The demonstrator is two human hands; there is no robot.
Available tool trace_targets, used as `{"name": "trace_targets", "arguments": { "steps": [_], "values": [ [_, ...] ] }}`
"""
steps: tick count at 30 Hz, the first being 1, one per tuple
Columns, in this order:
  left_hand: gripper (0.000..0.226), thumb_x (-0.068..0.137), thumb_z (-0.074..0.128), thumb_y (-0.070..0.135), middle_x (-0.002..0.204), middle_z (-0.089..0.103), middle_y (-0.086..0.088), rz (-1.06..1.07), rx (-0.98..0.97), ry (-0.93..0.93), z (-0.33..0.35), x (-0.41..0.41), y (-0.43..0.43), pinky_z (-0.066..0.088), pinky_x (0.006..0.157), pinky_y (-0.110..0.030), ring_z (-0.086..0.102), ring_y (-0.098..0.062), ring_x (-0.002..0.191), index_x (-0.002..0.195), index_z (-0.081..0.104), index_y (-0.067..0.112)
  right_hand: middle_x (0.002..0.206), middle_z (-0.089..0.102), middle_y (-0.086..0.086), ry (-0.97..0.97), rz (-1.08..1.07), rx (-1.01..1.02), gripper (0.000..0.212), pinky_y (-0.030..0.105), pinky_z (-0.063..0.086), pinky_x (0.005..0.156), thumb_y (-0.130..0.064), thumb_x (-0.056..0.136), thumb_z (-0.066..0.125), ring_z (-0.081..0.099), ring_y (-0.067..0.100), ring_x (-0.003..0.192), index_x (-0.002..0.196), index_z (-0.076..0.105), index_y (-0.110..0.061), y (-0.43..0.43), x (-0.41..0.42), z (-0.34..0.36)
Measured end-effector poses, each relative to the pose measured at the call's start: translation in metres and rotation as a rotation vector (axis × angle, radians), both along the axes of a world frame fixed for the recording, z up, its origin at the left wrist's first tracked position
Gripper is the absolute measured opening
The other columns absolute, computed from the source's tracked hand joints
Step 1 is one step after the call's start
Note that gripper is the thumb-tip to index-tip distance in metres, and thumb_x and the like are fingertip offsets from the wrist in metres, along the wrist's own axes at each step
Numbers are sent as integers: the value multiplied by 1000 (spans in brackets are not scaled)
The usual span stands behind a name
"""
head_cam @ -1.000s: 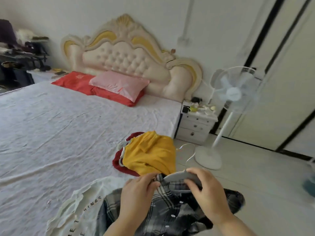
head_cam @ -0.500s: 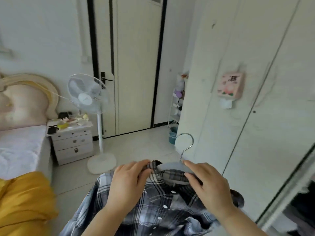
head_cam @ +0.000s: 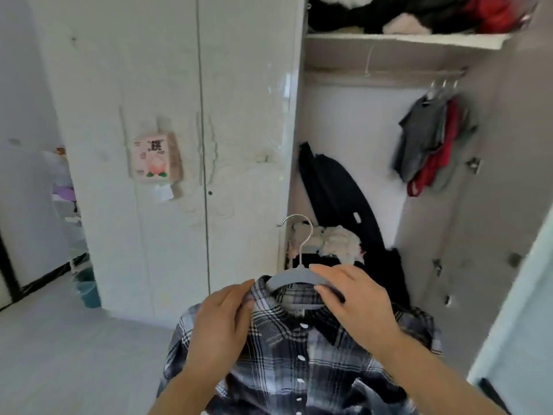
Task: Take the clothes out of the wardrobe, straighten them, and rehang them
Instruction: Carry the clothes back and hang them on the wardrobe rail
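We hold a plaid shirt [head_cam: 299, 369] up in the air, right in front of the open part of the wardrobe [head_cam: 353, 121]. The shirt is on a grey hanger [head_cam: 294, 277], and the hanger's metal hook [head_cam: 300, 235] points up. Our left grip [head_cam: 221, 322] is closed and pinches the left side of the shirt collar between thumb and fingers. Our right grip [head_cam: 356, 307] is closed too, with its fingers curled over the right arm of the hanger. The shirt's white buttons face us and the rest of it hangs down past the bottom of the view. Inside the wardrobe, a few grey and red clothes [head_cam: 431, 145] hang at the right end of the rail [head_cam: 383, 74]. A shelf [head_cam: 404, 40] above the rail holds a messy pile [head_cam: 419, 13] of black, white and red things. Lower down, a black cloth [head_cam: 335, 199] leans on the back wall, with a fluffy cream bundle [head_cam: 338, 241] beside it. To the left, the white doors [head_cam: 179, 115] are closed, and a pink picture [head_cam: 157, 157] is stuck on one.
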State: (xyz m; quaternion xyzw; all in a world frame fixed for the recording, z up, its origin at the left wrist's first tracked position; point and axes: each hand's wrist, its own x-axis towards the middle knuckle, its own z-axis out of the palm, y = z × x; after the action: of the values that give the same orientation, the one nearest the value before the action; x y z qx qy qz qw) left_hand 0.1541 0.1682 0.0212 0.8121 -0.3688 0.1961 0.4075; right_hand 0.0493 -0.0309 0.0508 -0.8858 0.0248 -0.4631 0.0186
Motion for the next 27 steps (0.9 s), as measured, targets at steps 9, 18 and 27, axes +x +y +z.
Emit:
{"name": "trace_targets", "arguments": {
  "steps": [9, 18, 27],
  "values": [
    [41, 92, 55, 24, 113, 42, 23, -328, -26, -21, 10, 19, -168, 26, 91, -5, 38, 7, 104, 132, 48, 26, 86, 68, -8, 31, -352, -62, 37, 14, 44, 52, -17, 70, 80, 65, 11, 75, 106, 70, -24, -117, -41, 30],
    [40, 90, 57, 24, 110, 58, 11, -389, -90, -29, 23, 55, -344, 33, 82, -12, 44, 2, 92, 129, 52, 22, 85, 67, -4, -5, -395, -90, 36, 32, 53, 46, -15, 74, 77, 65, 18, 76, 108, 69, -22, -261, -18, 59],
    [38, 91, 55, 26, 111, 60, 10, -361, -93, -80, 54, 129, -484, 37, 85, -17, 47, -1, 93, 129, 52, 23, 81, 64, -8, -3, -440, -119, 36, 27, 46, 39, -16, 71, 79, 64, 15, 78, 105, 70, -24, -394, 52, 88]
  ]
}}
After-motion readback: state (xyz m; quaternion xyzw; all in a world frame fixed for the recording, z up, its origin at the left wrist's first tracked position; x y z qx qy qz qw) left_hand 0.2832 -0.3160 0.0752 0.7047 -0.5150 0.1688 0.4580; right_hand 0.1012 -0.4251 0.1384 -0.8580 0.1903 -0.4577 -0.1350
